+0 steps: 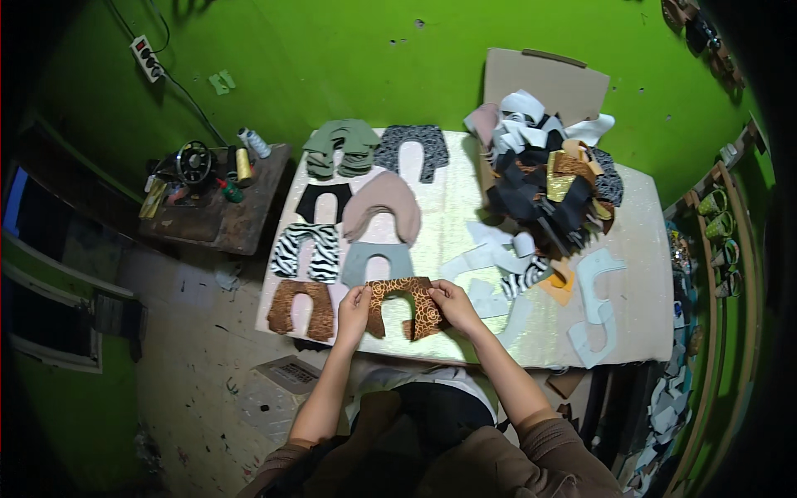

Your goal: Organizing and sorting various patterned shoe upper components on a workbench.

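Both hands pinch one leopard-print arch piece.
Left hand [354, 305] and right hand [452, 303] clamp opposite ends of leopard-print piece [407, 305]; long axis spans between fingers, legs seemingly toward the body.

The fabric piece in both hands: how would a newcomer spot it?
Start at the pale table and go to its near edge. There the left hand and right hand hold an arch-shaped brown piece. Its curly spotted print differs from the plainer brown piece beside it.
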A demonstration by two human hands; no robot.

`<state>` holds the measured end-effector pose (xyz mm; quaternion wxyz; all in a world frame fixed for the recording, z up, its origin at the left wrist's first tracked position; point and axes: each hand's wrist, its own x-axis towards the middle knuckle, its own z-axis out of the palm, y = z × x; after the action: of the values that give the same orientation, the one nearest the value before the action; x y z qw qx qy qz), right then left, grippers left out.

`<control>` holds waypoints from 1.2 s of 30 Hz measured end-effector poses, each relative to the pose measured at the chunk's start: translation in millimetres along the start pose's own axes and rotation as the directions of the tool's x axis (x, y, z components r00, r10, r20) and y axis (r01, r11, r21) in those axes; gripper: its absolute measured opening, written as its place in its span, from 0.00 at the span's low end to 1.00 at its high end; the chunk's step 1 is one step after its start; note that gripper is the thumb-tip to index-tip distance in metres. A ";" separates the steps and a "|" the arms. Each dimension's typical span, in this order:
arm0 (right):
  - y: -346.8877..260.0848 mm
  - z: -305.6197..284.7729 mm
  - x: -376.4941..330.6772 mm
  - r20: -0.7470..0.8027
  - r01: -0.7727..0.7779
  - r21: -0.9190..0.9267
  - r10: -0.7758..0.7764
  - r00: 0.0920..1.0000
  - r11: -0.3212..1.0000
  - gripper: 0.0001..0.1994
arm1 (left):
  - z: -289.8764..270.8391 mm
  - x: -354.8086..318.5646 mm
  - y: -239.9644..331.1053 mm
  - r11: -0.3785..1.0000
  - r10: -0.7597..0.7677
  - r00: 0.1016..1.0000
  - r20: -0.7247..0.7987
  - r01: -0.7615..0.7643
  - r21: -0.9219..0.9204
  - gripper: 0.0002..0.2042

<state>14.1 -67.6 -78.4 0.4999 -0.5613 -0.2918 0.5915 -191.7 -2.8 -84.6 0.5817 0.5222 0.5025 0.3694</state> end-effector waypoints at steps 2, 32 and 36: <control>15.1 32.0 7.2 0.008 0.022 -0.142 -0.022 1.000 0.990 0.11 | -36.6 -1.2 -5.5 0.992 0.042 0.999 -0.029 -0.038 0.119 0.12; 53.5 238.1 41.9 -0.274 -0.072 -0.906 -0.449 0.851 0.417 0.21 | -217.5 49.0 -9.4 0.471 0.348 0.931 0.112 -0.276 0.838 0.14; 61.2 248.5 29.3 -0.015 0.116 -0.980 -0.637 0.771 0.164 0.25 | -201.3 26.6 -6.7 0.347 0.434 0.835 0.338 -0.501 0.792 0.18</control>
<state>-235.7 -7.1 -95.2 0.2487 -0.7611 -0.5990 0.0072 -381.8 68.9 -86.3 0.1302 0.8720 0.4263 0.2024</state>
